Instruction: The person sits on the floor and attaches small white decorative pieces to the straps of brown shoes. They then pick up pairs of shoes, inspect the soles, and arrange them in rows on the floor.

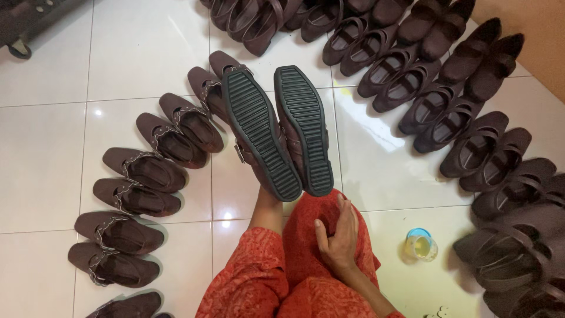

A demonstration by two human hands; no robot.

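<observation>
Left hand [266, 197] mostly hidden behind pair of brown shoes [276, 132], lifted soles-up over middle of white tiled floor [47, 165]; grip seemingly closed on pair, fingers not visible. Right hand [338, 238] resting loosely curled on red-clothed knee [306, 235], holding nothing. Row of brown shoes [147, 194] curving along floor's left side, more pairs [447, 106] toward top and right edges. Small glue cup [421, 244] on floor just beside right hand.

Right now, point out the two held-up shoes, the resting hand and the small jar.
held-up shoes [262, 132]: head view, ribbed black sole of the left one.
right hand [340, 235]: head view, back of hand.
small jar [421, 246]: head view, clear side.
</observation>
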